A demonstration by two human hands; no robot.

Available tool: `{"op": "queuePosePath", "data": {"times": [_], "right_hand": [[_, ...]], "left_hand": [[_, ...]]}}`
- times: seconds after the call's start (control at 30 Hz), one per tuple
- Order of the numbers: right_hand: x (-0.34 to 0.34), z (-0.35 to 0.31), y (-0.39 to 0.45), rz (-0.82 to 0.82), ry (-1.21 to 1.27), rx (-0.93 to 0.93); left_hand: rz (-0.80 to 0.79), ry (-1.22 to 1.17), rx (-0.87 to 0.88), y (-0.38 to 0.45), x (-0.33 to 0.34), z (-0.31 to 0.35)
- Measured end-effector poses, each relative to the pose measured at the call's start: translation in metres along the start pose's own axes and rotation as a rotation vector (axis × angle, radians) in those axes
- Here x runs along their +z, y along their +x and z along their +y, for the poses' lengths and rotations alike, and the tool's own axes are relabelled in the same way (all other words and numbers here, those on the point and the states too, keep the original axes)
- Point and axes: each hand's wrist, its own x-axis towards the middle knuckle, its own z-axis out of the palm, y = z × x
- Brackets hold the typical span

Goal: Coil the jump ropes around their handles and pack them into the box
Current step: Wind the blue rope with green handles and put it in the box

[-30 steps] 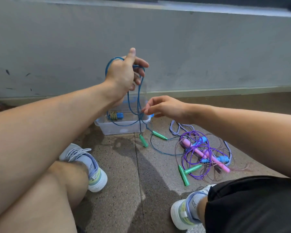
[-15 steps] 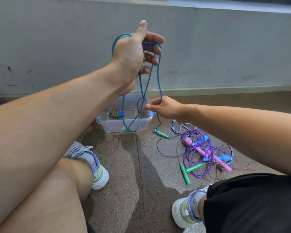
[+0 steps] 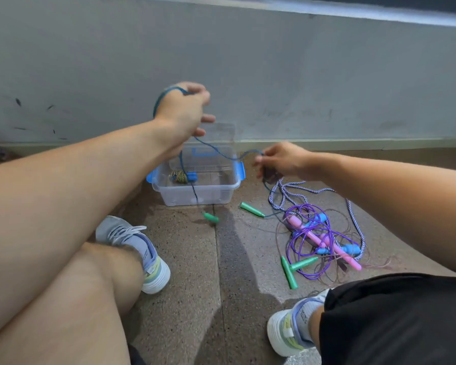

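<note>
My left hand (image 3: 184, 111) is raised above the clear plastic box (image 3: 198, 192) and grips a blue jump rope (image 3: 216, 150) looped over its back. The rope runs across to my right hand (image 3: 283, 159), which pinches it just right of the box. One green handle (image 3: 210, 217) of this rope dangles near the floor in front of the box; the other green handle (image 3: 251, 209) lies on the floor. A coiled rope with a blue handle (image 3: 182, 176) lies inside the box.
A tangle of ropes (image 3: 321, 238) lies on the floor at right: purple, white-and-blue braided, with pink, blue and green handles. My legs and shoes (image 3: 142, 256) flank the floor space. A grey wall (image 3: 300, 75) stands behind the box.
My left hand has come down from higher up. My right hand has moved right, pulling the blue rope sideways. The camera view shifted.
</note>
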Motion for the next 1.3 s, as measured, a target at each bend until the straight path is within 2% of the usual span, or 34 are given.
{"op": "queuePosePath", "data": {"times": [0.07, 0.17, 0.23, 0.33, 0.43, 0.57, 0.73, 0.77, 0.87, 0.93, 1.07, 1.13, 1.23, 1.3], "right_hand": [[0.002, -0.034, -0.008, 0.044, 0.197, -0.104], [0.005, -0.081, -0.026, 0.066, 0.477, -0.257], [0.005, -0.103, -0.037, 0.109, 0.548, -0.348], [0.001, -0.117, -0.044, 0.164, 0.55, -0.423], [-0.004, -0.112, -0.04, 0.279, 0.503, -0.415], [-0.005, -0.088, -0.027, 0.405, 0.507, -0.235], [0.001, -0.043, -0.009, 0.618, 0.154, -0.067], [0.002, -0.036, -0.007, 0.537, 0.044, -0.012], [0.014, -0.018, -0.014, -0.001, -0.348, 0.166], [0.027, -0.007, -0.015, -0.182, -0.411, 0.128], [0.054, 0.0, -0.003, -0.21, -0.136, -0.004], [0.065, 0.001, 0.002, -0.25, -0.049, -0.029], [0.074, 0.009, 0.004, -0.404, -0.067, 0.03], [0.069, 0.022, 0.002, -0.432, -0.237, 0.071]], "left_hand": [[-0.131, 0.094, -0.065, -0.005, 0.003, -0.009], [-0.325, 0.367, -0.077, -0.014, 0.006, -0.018], [-0.477, 0.474, -0.081, -0.021, 0.008, -0.019], [-0.642, 0.469, -0.077, -0.028, 0.011, -0.017], [-0.583, 0.329, -0.059, -0.029, 0.015, -0.014], [-0.385, 0.098, -0.04, -0.028, 0.017, -0.003], [-0.285, -0.164, -0.009, -0.03, 0.019, 0.022], [-0.285, -0.198, 0.0, -0.031, 0.02, 0.027], [-0.301, -0.29, 0.025, -0.034, 0.024, 0.039], [-0.322, -0.339, 0.034, -0.035, 0.027, 0.044], [-0.348, -0.402, 0.034, -0.038, 0.029, 0.049], [-0.307, -0.403, 0.029, -0.034, 0.028, 0.047], [-0.168, -0.349, 0.006, -0.015, 0.016, 0.034], [-0.101, -0.195, -0.041, 0.004, -0.001, 0.019]]}}
